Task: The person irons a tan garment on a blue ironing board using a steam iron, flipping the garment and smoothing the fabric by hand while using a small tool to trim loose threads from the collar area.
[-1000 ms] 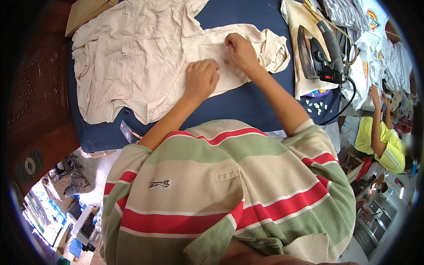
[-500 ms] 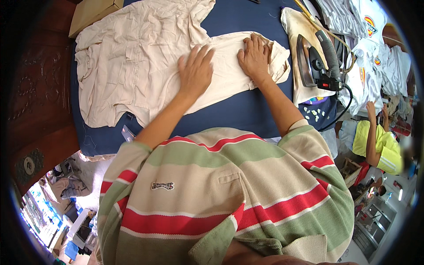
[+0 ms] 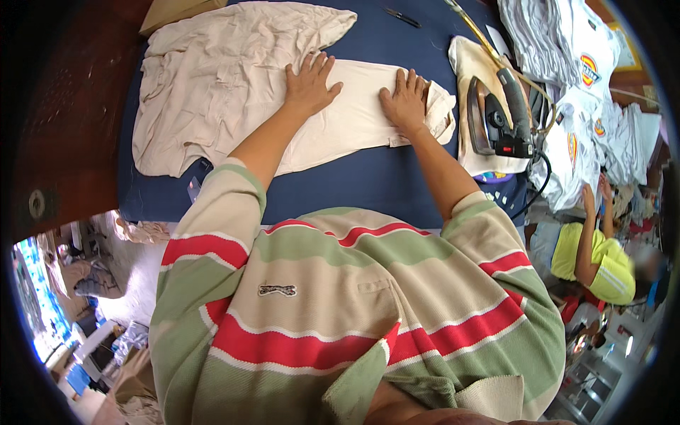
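Note:
A wrinkled cream shirt (image 3: 205, 92) is spread over a dark blue cloth-covered table (image 3: 319, 191). One of its sleeves reaches to the right and looks smoother than the body. My left hand (image 3: 309, 86) lies flat near the top of that sleeve, fingers spread. Close to the cuff, my right hand (image 3: 405, 105) rests with fingers extended and thumb apart. The cuff end (image 3: 440, 113) is bunched just beyond it. Neither hand grips anything that I can see.
Right of the cuff, a steam iron (image 3: 499, 117) with a wrapped handle and dark cord sits on a beige pad (image 3: 467, 64). Thread snips (image 3: 402, 17) lie at the far edge. White printed shirts (image 3: 584, 106) are piled right; a person in yellow (image 3: 595, 262) works beyond them.
My left hand has moved farther up, toward the sleeve's upper edge. The sleeve lies flatter between my hands, and my right hand stays near the cuff. The whole view has shifted slightly.

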Action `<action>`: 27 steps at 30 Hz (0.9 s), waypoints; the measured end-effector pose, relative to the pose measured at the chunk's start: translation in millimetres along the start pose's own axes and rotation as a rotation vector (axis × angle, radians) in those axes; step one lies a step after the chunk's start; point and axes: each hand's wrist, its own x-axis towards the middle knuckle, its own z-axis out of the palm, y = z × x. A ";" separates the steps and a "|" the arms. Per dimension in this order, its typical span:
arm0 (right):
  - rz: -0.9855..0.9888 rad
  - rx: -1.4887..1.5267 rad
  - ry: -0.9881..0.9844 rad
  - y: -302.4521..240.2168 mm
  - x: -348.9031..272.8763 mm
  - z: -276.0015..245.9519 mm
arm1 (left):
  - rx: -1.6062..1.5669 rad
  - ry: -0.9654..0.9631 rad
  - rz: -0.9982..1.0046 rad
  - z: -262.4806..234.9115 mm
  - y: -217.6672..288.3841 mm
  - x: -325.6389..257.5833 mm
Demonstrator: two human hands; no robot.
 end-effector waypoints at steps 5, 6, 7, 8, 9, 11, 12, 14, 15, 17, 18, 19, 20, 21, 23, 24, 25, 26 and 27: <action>-0.392 0.032 0.130 43.9 26.2 -82.8 | 0.027 0.078 0.002 -11.5 11.3 -29.4; -0.189 -0.036 0.083 33.0 17.3 -135.0 | -0.016 0.068 0.002 -17.8 20.4 -48.3; -0.077 -0.173 0.234 65.0 20.1 -160.7 | -0.069 0.070 0.034 -24.4 34.0 -63.4; -0.037 -0.233 0.079 75.1 15.7 -198.2 | -0.114 0.044 0.058 -23.9 47.6 -87.7; 0.127 -0.452 0.148 109.9 12.1 -200.2 | -0.163 0.039 0.094 -21.1 60.5 -102.6; 0.158 -0.267 -0.024 171.6 12.1 -203.4 | -0.219 0.038 0.063 -15.2 75.9 -123.1; 0.134 -0.318 -0.007 179.5 14.9 -200.4 | -0.244 0.029 0.041 -13.0 80.2 -130.7; 0.261 0.088 -0.164 178.8 23.8 -204.6 | -0.267 -0.002 0.026 -24.0 83.9 -132.4; 0.322 0.288 -0.244 175.9 28.3 -208.7 | -0.280 -0.014 0.018 -28.6 84.3 -133.9; 0.260 0.334 -0.210 186.4 36.0 -201.5 | -0.309 0.001 0.066 -19.3 93.6 -147.9; 0.099 0.313 -0.151 173.0 34.6 -197.8 | -0.312 0.006 0.081 -19.3 92.6 -151.3; 0.034 0.251 -0.165 157.1 41.7 -198.9 | -0.296 0.026 0.097 -18.4 88.5 -149.8; -0.264 0.151 -0.095 141.0 44.7 -197.7 | -0.284 0.028 0.125 -21.1 88.8 -153.7; -0.554 0.051 -0.019 124.3 49.0 -196.5 | -0.274 0.030 0.158 -23.7 89.7 -157.0; -0.615 0.030 -0.155 51.7 44.3 -198.4 | -0.319 0.098 0.116 -25.1 83.8 -167.8; -0.697 0.003 -0.234 15.5 42.5 -199.8 | -0.325 0.117 0.072 -24.4 78.3 -173.1; -0.787 -0.021 -0.314 -16.7 44.5 -194.8 | -0.325 0.138 0.022 -23.9 70.5 -178.5; -0.846 -0.067 -0.395 -40.2 52.4 -182.1 | -0.325 0.246 -0.046 -21.5 61.5 -183.7; -0.904 -0.118 -0.479 -59.3 60.3 -170.1 | -0.325 0.290 -0.131 -23.9 51.1 -190.1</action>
